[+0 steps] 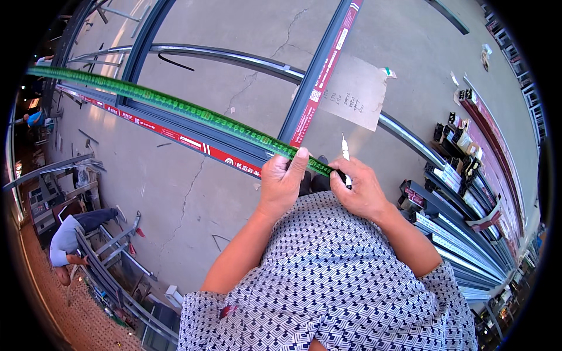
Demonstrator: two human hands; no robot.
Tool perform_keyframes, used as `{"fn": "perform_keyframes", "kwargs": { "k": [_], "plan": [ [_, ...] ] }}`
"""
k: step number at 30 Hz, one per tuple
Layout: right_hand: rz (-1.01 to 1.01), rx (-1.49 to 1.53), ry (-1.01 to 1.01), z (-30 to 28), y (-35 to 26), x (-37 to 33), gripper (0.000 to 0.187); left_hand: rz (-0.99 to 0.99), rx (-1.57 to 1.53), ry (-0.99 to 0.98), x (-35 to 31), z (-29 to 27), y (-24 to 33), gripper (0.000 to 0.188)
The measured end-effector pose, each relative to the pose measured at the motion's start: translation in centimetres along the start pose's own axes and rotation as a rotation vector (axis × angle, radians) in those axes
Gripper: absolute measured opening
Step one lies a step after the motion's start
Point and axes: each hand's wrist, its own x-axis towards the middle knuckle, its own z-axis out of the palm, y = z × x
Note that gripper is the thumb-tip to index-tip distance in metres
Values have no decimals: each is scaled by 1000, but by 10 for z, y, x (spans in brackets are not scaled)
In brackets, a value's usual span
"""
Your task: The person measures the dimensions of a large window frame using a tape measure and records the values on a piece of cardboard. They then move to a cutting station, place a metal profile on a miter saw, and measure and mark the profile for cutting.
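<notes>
A green tape measure blade (193, 110) runs from the far left down across a dark grey metal frame (140, 44) to my hands. My left hand (280, 182) pinches the blade near the frame's corner, its thumb on top. Just right of it, my right hand (362, 190) is closed on the blade's near end and also holds a slim white pen (345, 146), tip pointing up and away. Red printed film strips (328, 73) cover edges of the frame. The tape's far end is too small to make out.
A sheet of cardboard with handwriting (354, 96) lies beyond the frame, over a metal bar (228, 55). Stacked metal profiles (462, 228) lie at the right. Far left, a co-worker in a light blue shirt (65, 240) bends beside more metal bars (114, 286).
</notes>
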Motion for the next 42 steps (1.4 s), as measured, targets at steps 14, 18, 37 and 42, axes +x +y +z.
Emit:
{"fn": "perform_keyframes", "kwargs": {
  "k": [14,18,37,42],
  "plan": [
    [68,-374,247,-56,57,-69,5,-114,43,-168,22,10,-7,47],
    [134,-418,239,-81,105,-109,7,-156,-28,-141,36,-4,-10,44],
    [379,-700,277,-187,162,-271,16,-206,-302,-22,89,-82,9,28],
    [367,-775,310,-193,158,-278,14,-260,-276,0,89,-81,7,25]
  ]
}}
